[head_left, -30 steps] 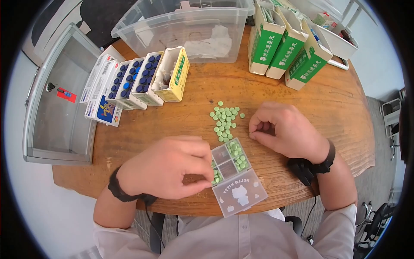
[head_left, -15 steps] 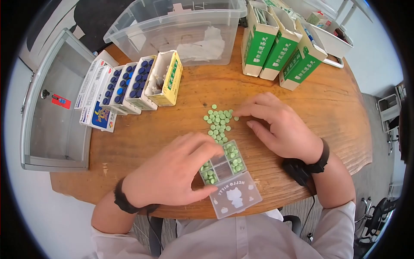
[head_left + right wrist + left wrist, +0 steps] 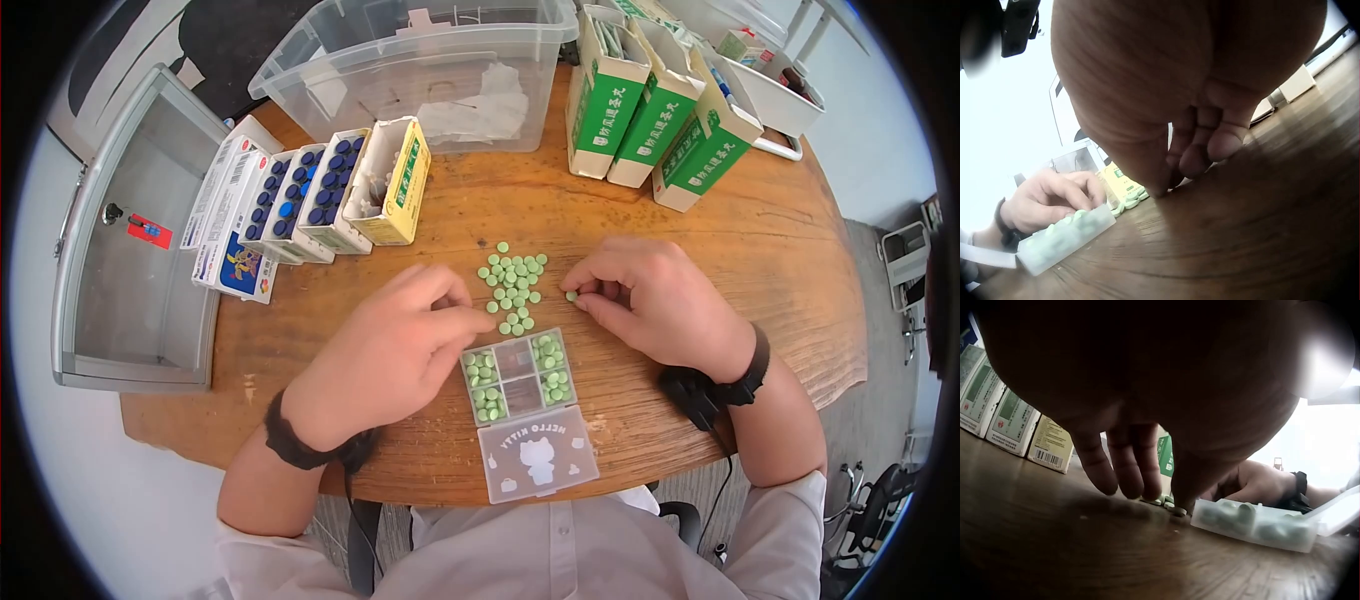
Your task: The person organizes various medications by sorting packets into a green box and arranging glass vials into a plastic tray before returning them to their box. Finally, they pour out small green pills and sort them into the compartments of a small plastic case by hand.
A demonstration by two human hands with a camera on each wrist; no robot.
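Observation:
My right hand pinches a green tablet between thumb and index finger, low over the table right of the loose pile. At the pile's left edge, my left hand has its fingers pointing down, thumb and index fingertip apart beside the loose green tablets. In the left wrist view the thumb tip is right at a tablet. A clear pill box lies between the hands, its Hello Kitty lid folded back toward me. Tablets sit in its left and right compartments; the two middle ones show bare bottoms.
Medicine boxes with blue-capped vials and a yellow box stand at the back left, near a grey glass-fronted case. A clear plastic bin is behind. Green-and-white boxes stand at the back right.
My left hand has moved off the pill box, forward to the pile's left edge. The right hand reached to the pile's right side, then drew a tablet back toward me, now pinched.

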